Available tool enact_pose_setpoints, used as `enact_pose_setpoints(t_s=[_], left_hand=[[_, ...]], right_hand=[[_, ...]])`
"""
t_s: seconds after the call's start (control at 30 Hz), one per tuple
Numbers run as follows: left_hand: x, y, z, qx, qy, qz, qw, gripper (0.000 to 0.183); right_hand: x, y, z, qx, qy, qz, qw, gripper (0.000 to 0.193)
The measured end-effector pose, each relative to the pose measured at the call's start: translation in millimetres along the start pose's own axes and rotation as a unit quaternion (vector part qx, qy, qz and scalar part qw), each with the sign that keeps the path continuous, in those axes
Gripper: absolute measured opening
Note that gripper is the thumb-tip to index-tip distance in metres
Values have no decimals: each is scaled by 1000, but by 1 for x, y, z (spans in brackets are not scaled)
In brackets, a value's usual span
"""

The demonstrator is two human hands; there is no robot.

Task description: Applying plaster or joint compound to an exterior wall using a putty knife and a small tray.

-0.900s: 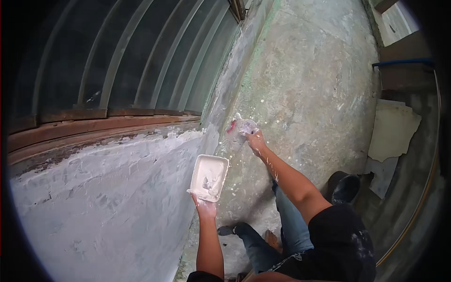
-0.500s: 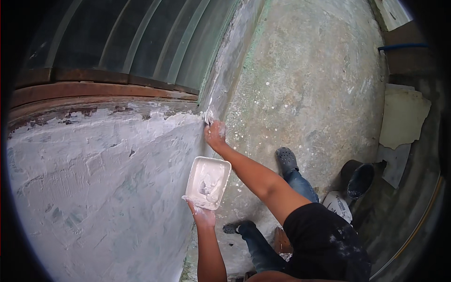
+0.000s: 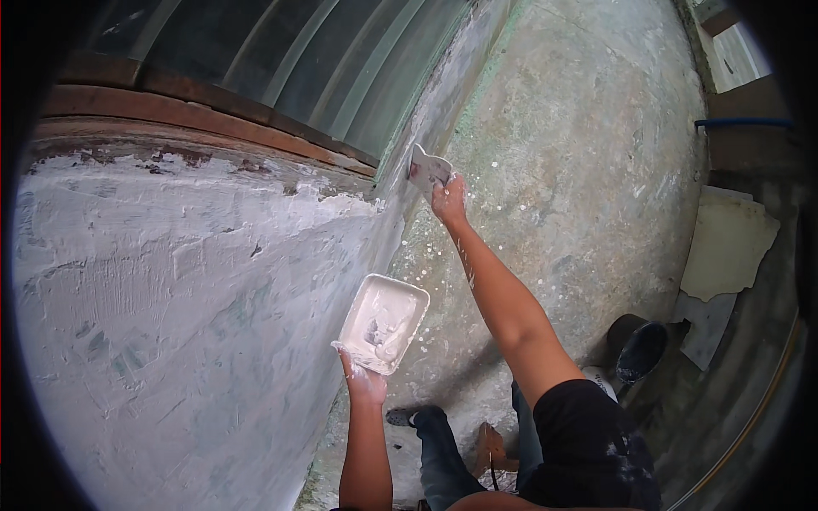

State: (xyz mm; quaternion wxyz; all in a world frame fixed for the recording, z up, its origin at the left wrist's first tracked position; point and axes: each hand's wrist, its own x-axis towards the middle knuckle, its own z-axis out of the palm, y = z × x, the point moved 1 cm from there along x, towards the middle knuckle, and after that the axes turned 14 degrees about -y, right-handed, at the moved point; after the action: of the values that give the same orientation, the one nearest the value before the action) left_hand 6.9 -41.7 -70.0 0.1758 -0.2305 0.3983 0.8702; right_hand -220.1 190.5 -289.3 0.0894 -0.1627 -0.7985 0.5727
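My right hand (image 3: 449, 200) is closed on a flat, putty-smeared scraper (image 3: 426, 169). The scraper's edge is at the narrow side wall (image 3: 409, 183) just beyond the window corner; I cannot tell if it touches. White putty spots my right wrist and forearm. Lower down, my left hand (image 3: 366, 385) grips the near end of a shallow white tray (image 3: 420, 317), its fingers mostly hidden underneath. White putty (image 3: 388, 328) lies in the tray, with a bare greyish patch showing in it. To the left stretches a wall (image 3: 170, 281) coated in rough white putty.
Above the wall are a brown wooden sill (image 3: 213, 115) and a slatted glass window (image 3: 281, 60). Putty drops dot the concrete floor (image 3: 579, 170). At right stand a black bucket (image 3: 641, 349) and a broken pale board (image 3: 728, 243). A brown block (image 3: 494, 451) lies near my legs.
My right hand has moved up and right from the wall corner with the scraper, whose flat face now shows. My left hand and the tray have hardly moved. The view has shifted.
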Motion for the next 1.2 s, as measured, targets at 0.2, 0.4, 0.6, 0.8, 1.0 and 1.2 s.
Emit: enact_pose_setpoints(t_s=[0.2,0.4,0.6,0.8,1.0,1.2], left_hand=[[-13,20,-20,17,2,5,1000,79],[15,1,-11,21,7,2,1000,77],[30,0,-39,47,23,19,998,77],[74,-57,-58,14,-20,-1,1000,78],[52,-37,-93,27,-33,-2,999,77],[63,-54,-85,38,-30,-25,998,77]], right_hand=[[-84,-94,39,-45,-103,-15,994,38],[-119,17,27,-29,-103,-4,994,27],[-89,41,74,99,-37,207,973,28],[-64,90,115,-89,88,-56,991,27],[-139,34,89,54,-171,-182,967,22],[-44,102,37,20,-21,81,996,27]])
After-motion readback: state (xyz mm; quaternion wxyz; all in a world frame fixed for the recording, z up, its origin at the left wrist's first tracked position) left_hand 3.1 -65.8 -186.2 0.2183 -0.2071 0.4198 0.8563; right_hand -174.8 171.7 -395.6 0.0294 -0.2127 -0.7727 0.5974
